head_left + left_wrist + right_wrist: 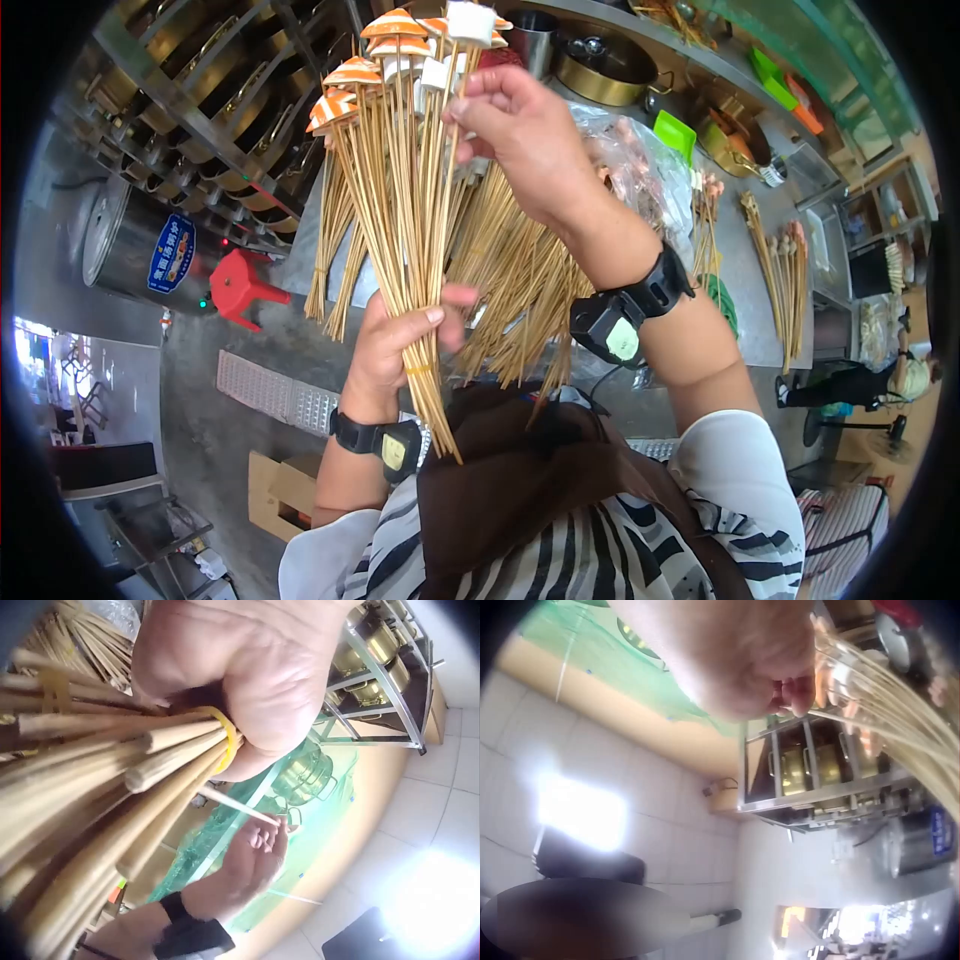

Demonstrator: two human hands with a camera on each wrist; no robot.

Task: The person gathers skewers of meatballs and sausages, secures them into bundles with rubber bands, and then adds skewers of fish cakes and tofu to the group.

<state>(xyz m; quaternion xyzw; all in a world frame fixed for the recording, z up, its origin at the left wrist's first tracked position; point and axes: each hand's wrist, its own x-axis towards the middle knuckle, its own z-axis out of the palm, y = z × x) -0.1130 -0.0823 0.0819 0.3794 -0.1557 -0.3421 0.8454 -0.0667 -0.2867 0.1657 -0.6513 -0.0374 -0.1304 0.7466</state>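
My left hand grips a fanned bundle of bamboo skewers near its lower end. A yellow rubber band circles some of the sticks beside that hand in the left wrist view. Orange-and-white striped pieces and white pieces sit on the skewers' upper ends. With thumb and fingers my right hand pinches a skewer below a white piece, at the bundle's right side. In the left wrist view this right hand shows beyond the sticks, holding one thin skewer.
More skewer bundles lie on the metal table behind, beside a clear plastic bag. Gold pots stand at the back. A pot rack rises at left, near a red stool. Another person is at far right.
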